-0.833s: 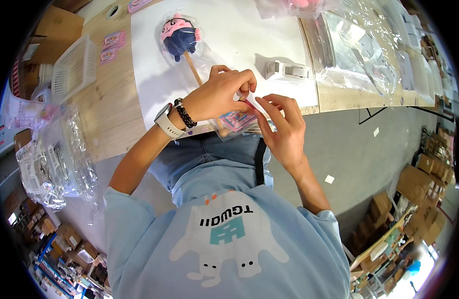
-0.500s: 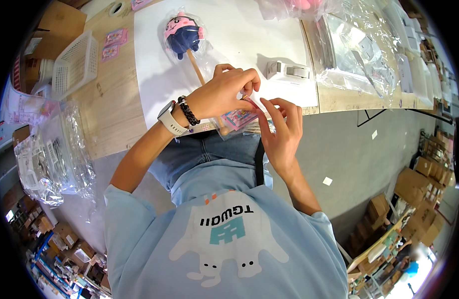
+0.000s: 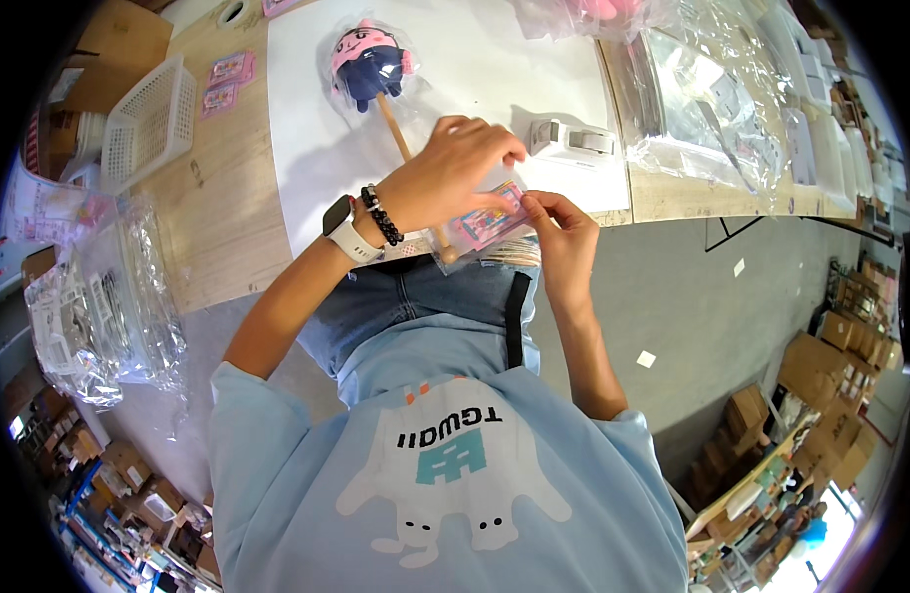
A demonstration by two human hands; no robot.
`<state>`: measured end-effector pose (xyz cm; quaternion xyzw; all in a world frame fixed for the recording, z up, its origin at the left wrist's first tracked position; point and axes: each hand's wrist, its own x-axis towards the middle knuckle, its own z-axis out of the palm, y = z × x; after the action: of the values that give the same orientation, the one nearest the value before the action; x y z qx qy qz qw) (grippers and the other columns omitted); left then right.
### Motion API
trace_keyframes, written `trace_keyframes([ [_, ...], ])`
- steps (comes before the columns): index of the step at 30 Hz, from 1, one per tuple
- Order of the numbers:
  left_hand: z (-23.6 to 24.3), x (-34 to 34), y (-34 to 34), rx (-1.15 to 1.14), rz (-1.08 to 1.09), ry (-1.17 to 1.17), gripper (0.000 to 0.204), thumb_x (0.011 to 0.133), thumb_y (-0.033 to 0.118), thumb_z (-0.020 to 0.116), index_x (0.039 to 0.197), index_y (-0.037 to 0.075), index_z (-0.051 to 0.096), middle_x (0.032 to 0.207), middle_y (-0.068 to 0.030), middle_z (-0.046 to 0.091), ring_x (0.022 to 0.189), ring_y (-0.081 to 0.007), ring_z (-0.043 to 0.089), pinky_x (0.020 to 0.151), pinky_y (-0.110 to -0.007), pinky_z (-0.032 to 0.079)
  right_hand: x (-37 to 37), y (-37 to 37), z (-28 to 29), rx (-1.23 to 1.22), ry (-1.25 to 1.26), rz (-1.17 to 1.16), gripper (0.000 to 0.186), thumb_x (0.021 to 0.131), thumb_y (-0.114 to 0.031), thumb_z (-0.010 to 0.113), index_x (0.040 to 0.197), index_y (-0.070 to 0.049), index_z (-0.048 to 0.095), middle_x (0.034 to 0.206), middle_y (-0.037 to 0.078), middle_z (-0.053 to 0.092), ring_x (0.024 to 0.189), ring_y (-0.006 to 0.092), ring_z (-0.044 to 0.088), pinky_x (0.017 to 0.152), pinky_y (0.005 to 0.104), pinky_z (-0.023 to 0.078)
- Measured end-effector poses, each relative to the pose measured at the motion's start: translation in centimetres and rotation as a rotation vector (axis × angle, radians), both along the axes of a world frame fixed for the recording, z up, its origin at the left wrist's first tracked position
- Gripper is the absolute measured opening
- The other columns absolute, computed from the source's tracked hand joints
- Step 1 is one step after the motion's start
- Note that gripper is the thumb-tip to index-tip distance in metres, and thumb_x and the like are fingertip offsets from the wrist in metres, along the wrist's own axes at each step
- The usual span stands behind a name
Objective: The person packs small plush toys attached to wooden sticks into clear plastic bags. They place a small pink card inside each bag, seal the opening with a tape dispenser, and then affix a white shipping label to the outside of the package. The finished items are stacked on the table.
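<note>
On the white sheet lies a plush toy (image 3: 372, 71) with a pink head and dark blue body. It is mounted on a wooden stick (image 3: 393, 128) and covered by a clear plastic bag (image 3: 427, 99). The stick passes under my left hand (image 3: 457, 173), and its rounded end shows near the table's front edge. Beside that end is a small pink printed packet (image 3: 487, 225). My left thumb lies across the packet, its other fingers curled above. With thumb and fingertips my right hand (image 3: 566, 237) pinches the packet's right edge. Whether the packet lies inside the bag, I cannot tell.
A white tape dispenser (image 3: 572, 141) stands right of my hands. On the left are a white plastic basket (image 3: 151, 124) and pink packets (image 3: 228, 81). Clear plastic bags (image 3: 707, 99) lie at the right. Several flat cards (image 3: 514, 253) sit under the packet at the table edge.
My left thumb has moved back from my right fingertips, so more of the pink packet shows. My right fingers have closed on its edge. The plush toy has shifted slightly away and right.
</note>
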<state>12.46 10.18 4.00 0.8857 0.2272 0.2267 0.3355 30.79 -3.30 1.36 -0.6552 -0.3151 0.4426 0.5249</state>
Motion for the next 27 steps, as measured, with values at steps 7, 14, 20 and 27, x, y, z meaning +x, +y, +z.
trace_keyframes([
  [7, -2.3, -4.3, 1.7, 0.214, 0.263, 0.062, 0.046, 0.095, 0.018, 0.077, 0.137, 0.011, 0.061, 0.148, -0.0090, 0.059, 0.137, -0.0319, 0.053, 0.116, -0.047, 0.036, 1.9, -0.3, -2.7, -0.093, 0.141, 0.051, 0.018, 0.101, -0.005, 0.076, 0.116, 0.006, 0.077, 0.094, 0.004, 0.077, 0.086, 0.0077, 0.067, 0.078, 0.0250, 0.054],
  [14, -3.8, -5.2, 6.9, 0.335, 0.816, -0.068, 0.048, 0.100, 0.023, 0.073, 0.146, 0.014, 0.060, 0.154, -0.0173, 0.049, 0.142, -0.0406, 0.046, 0.121, -0.051, 0.033, 0.9, 0.3, -1.2, -0.199, 0.267, -0.060, 0.020, 0.102, -0.007, 0.074, 0.118, 0.006, 0.075, 0.098, 0.006, 0.078, 0.091, 0.0102, 0.072, 0.079, 0.0259, 0.057],
  [20, -6.4, -5.9, 12.3, -0.459, 0.886, -0.234, 0.107, 0.085, 0.038, 0.092, 0.165, 0.000, 0.032, 0.159, -0.0295, 0.036, 0.149, -0.0412, 0.042, 0.118, -0.045, 0.047, 1.1, 0.8, -2.8, -0.152, -0.054, 0.231, 0.019, 0.100, -0.005, 0.076, 0.117, 0.004, 0.075, 0.096, 0.012, 0.082, 0.083, 0.0100, 0.072, 0.075, 0.0263, 0.057],
  [27, -3.4, -9.2, 6.6, -0.600, 1.014, -0.925, 0.098, 0.087, 0.016, 0.092, 0.164, 0.005, 0.033, 0.148, -0.0198, 0.052, 0.126, -0.0256, 0.062, 0.098, -0.037, 0.058, 1.1, 5.3, 0.9, 0.010, -0.474, 0.356, 0.019, 0.098, -0.003, 0.074, 0.117, 0.001, 0.074, 0.105, 0.015, 0.079, 0.078, 0.0193, 0.074, 0.072, 0.0329, 0.056],
])
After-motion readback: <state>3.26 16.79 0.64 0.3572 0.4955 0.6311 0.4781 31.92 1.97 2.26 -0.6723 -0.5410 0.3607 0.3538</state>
